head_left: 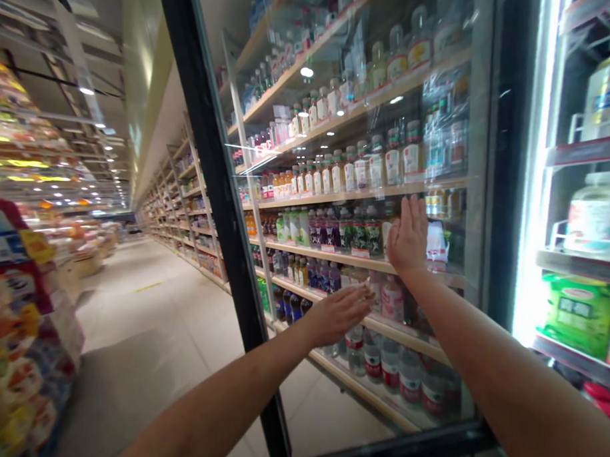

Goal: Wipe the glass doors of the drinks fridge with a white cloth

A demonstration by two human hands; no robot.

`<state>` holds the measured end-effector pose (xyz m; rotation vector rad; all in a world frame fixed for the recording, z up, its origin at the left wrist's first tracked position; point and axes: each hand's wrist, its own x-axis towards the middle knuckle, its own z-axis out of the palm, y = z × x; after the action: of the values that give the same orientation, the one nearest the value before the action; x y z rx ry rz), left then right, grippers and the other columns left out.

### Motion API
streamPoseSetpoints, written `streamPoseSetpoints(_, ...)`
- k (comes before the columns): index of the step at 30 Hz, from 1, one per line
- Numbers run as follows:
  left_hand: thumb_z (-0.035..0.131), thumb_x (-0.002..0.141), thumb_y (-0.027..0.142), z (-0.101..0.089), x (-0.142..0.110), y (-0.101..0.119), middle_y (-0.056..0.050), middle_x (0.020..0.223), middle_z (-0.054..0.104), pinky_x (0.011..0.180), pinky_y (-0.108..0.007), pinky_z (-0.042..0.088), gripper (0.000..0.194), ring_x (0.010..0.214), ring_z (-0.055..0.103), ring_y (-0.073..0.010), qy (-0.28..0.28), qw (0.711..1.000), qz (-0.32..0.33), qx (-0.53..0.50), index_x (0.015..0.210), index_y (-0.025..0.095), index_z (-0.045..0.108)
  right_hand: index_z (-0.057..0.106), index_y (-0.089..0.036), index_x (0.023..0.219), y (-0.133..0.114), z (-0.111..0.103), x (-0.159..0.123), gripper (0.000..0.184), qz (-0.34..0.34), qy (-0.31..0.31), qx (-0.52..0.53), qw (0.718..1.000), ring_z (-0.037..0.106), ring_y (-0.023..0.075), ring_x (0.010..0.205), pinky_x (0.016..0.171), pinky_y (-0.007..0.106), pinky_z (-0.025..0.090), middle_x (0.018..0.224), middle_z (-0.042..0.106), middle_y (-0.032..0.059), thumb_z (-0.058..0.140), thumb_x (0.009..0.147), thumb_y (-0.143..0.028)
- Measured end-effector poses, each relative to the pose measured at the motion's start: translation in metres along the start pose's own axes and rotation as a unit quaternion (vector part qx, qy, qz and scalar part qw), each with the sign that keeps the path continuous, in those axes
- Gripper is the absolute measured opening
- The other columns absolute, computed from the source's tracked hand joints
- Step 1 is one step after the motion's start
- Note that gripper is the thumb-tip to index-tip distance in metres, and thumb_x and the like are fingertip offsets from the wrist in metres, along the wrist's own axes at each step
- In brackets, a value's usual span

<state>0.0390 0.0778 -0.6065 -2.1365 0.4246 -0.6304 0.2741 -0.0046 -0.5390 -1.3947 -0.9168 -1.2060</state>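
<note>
A glass door (347,280) with a black frame stands swung out from a lit fridge, and bottles on shelves show through its pane. My right hand (408,237) is raised in front of the pane, palm toward the glass, fingers stretched upward. Lower and to the left, my left hand (344,312) is held flat with its fingers stretched to the right, close to the same pane. Both hands look empty. Whether either one touches the glass I cannot tell. The left fingertips are slightly blurred.
On the right, the fridge shelves (582,153) hold a green package (578,315) and white jugs (594,212). The door's black frame (218,191) slants down on the left. Beyond it runs a tiled aisle (157,307), with stacked colourful packages (23,331) at the far left.
</note>
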Motion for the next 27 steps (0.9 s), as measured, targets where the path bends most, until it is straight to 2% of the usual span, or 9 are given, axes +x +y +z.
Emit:
streamPoseSetpoints(3, 0.049, 0.1, 0.014, -0.017, 0.005, -0.034, -0.011, 0.163, 0.039, 0.128, -0.044, 0.03, 0.052, 0.155, 0.029, -0.0271, -0.016, 0.999, -0.027, 0.013, 0.152, 0.011, 0.047, 0.042, -0.005, 0.154, 0.001, 0.001, -0.001, 0.058, -0.003, 0.008, -0.003, 1.0, 0.021, 0.0257, 0.158, 0.128, 0.051, 0.029, 0.161, 0.04, 0.0175, 0.026, 0.103, -0.028)
streamPoseSetpoints(7, 0.035, 0.097, -0.001, -0.059, 0.03, -0.116, -0.009, 0.166, 0.034, 0.129, -0.046, 0.027, 0.066, 0.159, 0.014, -0.0246, 0.08, 0.975, -0.201, 0.055, 0.161, 0.016, 0.032, 0.039, -0.007, 0.156, 0.0, 0.0, -0.001, 0.059, 0.002, -0.006, 0.001, 1.0, 0.019, 0.026, 0.159, 0.128, 0.054, 0.028, 0.163, 0.037, 0.017, 0.026, 0.102, -0.027)
streamPoseSetpoints(10, 0.032, 0.095, -0.003, -0.071, 0.044, -0.145, -0.009, 0.166, 0.033, 0.13, -0.049, 0.024, 0.071, 0.159, 0.014, -0.0248, 0.145, 0.941, -0.298, 0.063, 0.163, 0.018, 0.027, 0.039, -0.008, 0.156, 0.001, 0.0, -0.001, 0.059, 0.004, -0.006, 0.006, 1.0, 0.019, 0.0257, 0.158, 0.128, 0.054, 0.028, 0.162, 0.038, 0.0166, 0.027, 0.102, -0.028)
streamPoseSetpoints(14, 0.036, 0.097, 0.002, -0.041, 0.044, -0.101, -0.011, 0.165, 0.036, 0.129, -0.056, 0.025, 0.068, 0.159, 0.007, -0.0288, 0.137, 0.95, -0.277, 0.042, 0.162, 0.017, 0.029, 0.04, -0.011, 0.156, 0.002, 0.001, -0.002, 0.058, 0.002, 0.002, 0.001, 1.0, 0.021, 0.0256, 0.158, 0.128, 0.054, 0.029, 0.162, 0.039, 0.0148, 0.026, 0.102, -0.028)
streamPoseSetpoints(16, 0.041, 0.1, 0.008, -0.018, 0.035, -0.057, -0.014, 0.164, 0.036, 0.129, -0.057, 0.026, 0.056, 0.159, 0.007, -0.0327, 0.085, 0.979, -0.186, 0.023, 0.156, 0.011, 0.04, 0.042, -0.009, 0.155, 0.003, 0.001, -0.004, 0.058, -0.005, 0.008, 0.001, 1.0, 0.022, 0.0258, 0.158, 0.127, 0.053, 0.03, 0.161, 0.041, 0.0157, 0.026, 0.103, -0.029)
streamPoseSetpoints(18, 0.048, 0.101, 0.016, 0.001, 0.023, -0.017, -0.008, 0.16, 0.045, 0.128, -0.047, 0.03, 0.045, 0.157, 0.02, -0.0286, 0.056, 0.994, -0.092, 0.009, 0.145, 0.015, 0.054, 0.044, -0.007, 0.153, 0.003, 0.001, -0.006, 0.057, -0.011, 0.013, 0.003, 1.0, 0.023, 0.026, 0.158, 0.127, 0.051, 0.031, 0.16, 0.041, 0.0173, 0.026, 0.104, -0.028)
streamPoseSetpoints(20, 0.05, 0.101, 0.021, 0.009, 0.011, 0.006, -0.006, 0.158, 0.048, 0.127, -0.043, 0.033, 0.045, 0.154, 0.03, -0.027, 0.02, 1.0, -0.018, -0.003, 0.145, 0.015, 0.055, 0.044, -0.006, 0.153, 0.004, 0.001, -0.008, 0.057, -0.013, 0.011, 0.007, 1.0, 0.023, 0.0262, 0.158, 0.127, 0.052, 0.031, 0.16, 0.042, 0.0184, 0.027, 0.104, -0.028)
streamPoseSetpoints(23, 0.046, 0.102, 0.019, -0.001, -0.002, -0.003, -0.008, 0.161, 0.042, 0.126, -0.044, 0.033, 0.05, 0.153, 0.033, -0.0278, -0.005, 1.0, -0.018, 0.006, 0.151, 0.012, 0.049, 0.042, -0.007, 0.155, 0.004, 0.001, -0.009, 0.058, -0.007, 0.003, 0.009, 1.0, 0.023, 0.0263, 0.158, 0.127, 0.054, 0.031, 0.16, 0.041, 0.0181, 0.028, 0.103, -0.028)
streamPoseSetpoints(27, 0.04, 0.097, 0.003, -0.041, -0.009, -0.067, -0.011, 0.164, 0.038, 0.128, -0.047, 0.027, 0.062, 0.158, 0.018, -0.0283, 0.06, 0.98, -0.177, 0.067, 0.159, 0.012, 0.038, 0.041, -0.01, 0.156, 0.005, 0.001, -0.01, 0.058, -0.005, -0.002, 0.008, 1.0, 0.023, 0.026, 0.158, 0.127, 0.054, 0.03, 0.161, 0.04, 0.0167, 0.028, 0.102, -0.028)
